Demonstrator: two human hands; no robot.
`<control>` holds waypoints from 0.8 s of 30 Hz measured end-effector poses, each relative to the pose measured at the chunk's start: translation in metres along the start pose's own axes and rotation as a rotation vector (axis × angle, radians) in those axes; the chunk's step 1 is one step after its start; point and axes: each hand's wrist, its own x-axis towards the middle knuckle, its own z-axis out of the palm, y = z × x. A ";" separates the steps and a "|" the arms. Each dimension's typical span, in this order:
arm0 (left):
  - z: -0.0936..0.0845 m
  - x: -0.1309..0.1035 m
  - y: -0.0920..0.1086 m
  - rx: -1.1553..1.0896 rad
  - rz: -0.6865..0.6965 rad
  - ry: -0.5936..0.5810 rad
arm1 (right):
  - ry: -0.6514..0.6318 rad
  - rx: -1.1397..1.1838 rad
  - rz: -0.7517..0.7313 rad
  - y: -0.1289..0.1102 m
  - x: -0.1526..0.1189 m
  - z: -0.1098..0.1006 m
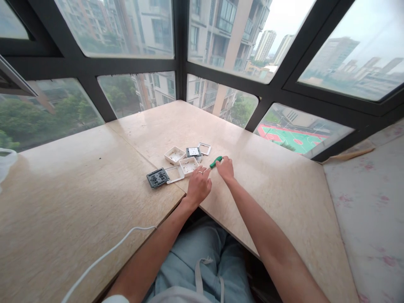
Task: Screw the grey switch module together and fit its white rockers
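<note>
My right hand (226,169) grips a green-handled screwdriver (216,162), its thin shaft slanting down-left. The shaft's tip runs to the bent fingers of my left hand (199,185), which wears a ring. Those fingers are drawn together beside a white open wall box (189,165); what they pinch is hidden. Behind it stands a second white wall box (174,155). A socket panel with a white face (193,151) lies beyond, next to a white cover frame (209,150). Left of my hand, a dark grey socket panel (158,178) touches another white frame (175,181).
The beige stone tabletop (271,185) runs to a window corner with dark frames (181,50). A white cable (107,252) crosses its left front part. At the far left edge sits a white plastic item (6,162). Tiny parts lie near the boxes.
</note>
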 end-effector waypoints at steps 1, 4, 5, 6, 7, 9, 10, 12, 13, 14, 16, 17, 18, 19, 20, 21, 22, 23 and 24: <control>0.001 -0.002 0.006 -0.031 0.001 0.004 | -0.009 0.048 0.000 0.009 -0.003 -0.007; 0.007 -0.011 0.025 -0.140 0.006 0.005 | -0.078 0.221 0.018 0.045 -0.025 -0.033; 0.010 -0.015 0.033 -0.185 0.012 0.002 | -0.104 0.282 0.026 0.059 -0.035 -0.043; 0.013 -0.019 0.040 -0.234 0.018 -0.007 | -0.122 0.339 0.033 0.073 -0.047 -0.053; 0.016 -0.024 0.048 -0.285 0.025 -0.024 | -0.127 0.391 0.040 0.086 -0.059 -0.064; 0.020 -0.033 0.064 -0.388 0.035 -0.089 | -0.113 0.476 0.061 0.110 -0.086 -0.087; 0.021 -0.037 0.072 -0.438 0.036 -0.130 | -0.093 0.510 0.073 0.121 -0.099 -0.098; 0.019 -0.045 0.087 -0.543 0.035 -0.220 | -0.029 0.569 0.095 0.139 -0.125 -0.122; 0.017 -0.049 0.094 -0.599 0.035 -0.267 | 0.012 0.593 0.103 0.146 -0.137 -0.135; 0.012 -0.053 0.100 -0.657 0.033 -0.316 | 0.055 0.616 0.108 0.151 -0.149 -0.147; -0.002 -0.060 0.110 -0.776 0.008 -0.444 | 0.154 0.662 0.105 0.156 -0.173 -0.173; -0.011 -0.063 0.114 -0.817 0.000 -0.513 | 0.216 0.698 0.083 0.156 -0.185 -0.186; -0.020 -0.065 0.116 -0.835 -0.008 -0.578 | 0.289 0.730 0.057 0.156 -0.196 -0.199; -0.029 -0.067 0.117 -0.831 -0.011 -0.616 | 0.359 0.753 0.038 0.154 -0.207 -0.212; -0.037 -0.068 0.118 -0.816 -0.012 -0.646 | 0.431 0.771 0.021 0.152 -0.217 -0.223; -0.043 -0.070 0.117 -0.801 -0.021 -0.666 | 0.498 0.787 0.002 0.150 -0.226 -0.234; -0.048 -0.071 0.115 -0.790 -0.035 -0.676 | 0.553 0.801 -0.020 0.148 -0.234 -0.242; -0.050 -0.071 0.113 -0.786 -0.053 -0.688 | 0.602 0.819 -0.040 0.148 -0.242 -0.249; -0.050 -0.072 0.111 -0.786 -0.080 -0.696 | 0.635 0.835 -0.056 0.147 -0.247 -0.254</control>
